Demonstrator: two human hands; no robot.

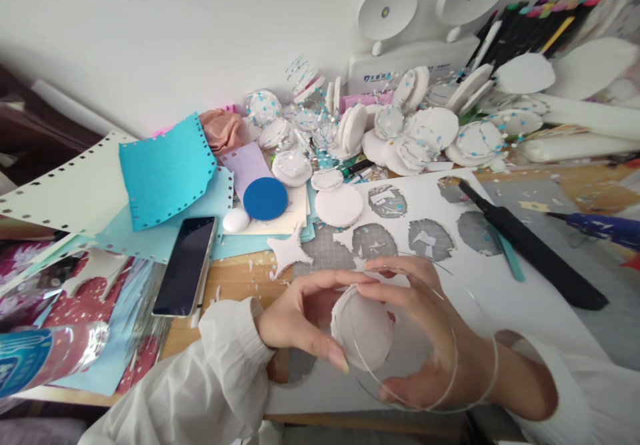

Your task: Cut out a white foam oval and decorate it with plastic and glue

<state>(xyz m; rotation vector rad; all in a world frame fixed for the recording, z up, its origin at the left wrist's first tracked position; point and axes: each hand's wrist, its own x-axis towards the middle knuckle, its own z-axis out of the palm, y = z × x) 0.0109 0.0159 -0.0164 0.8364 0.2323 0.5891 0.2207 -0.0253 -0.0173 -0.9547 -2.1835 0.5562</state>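
Between my two hands is a small white foam disc (369, 335), tilted with one face toward me. My left hand (300, 315) grips its left edge, the thumb along the lower side and the fingers behind. My right hand (435, 331) touches the top edge with its fingertips, its thumb standing apart below. A thin pale wire (454, 365) crosses the disc's face and curves in loose loops around my right hand. Under both hands lies a white foam board (530, 318) with several round holes cut through it.
Behind are several white discs wrapped with blue-dotted wire (480, 141). A black-handled tool (545, 251) rests at right, near a blue screwdriver-like tool (600, 228). At left are a phone (185, 265), coloured paper (167, 171) and a bottle (50, 355). A blue round lid (265, 199) sits mid-table.
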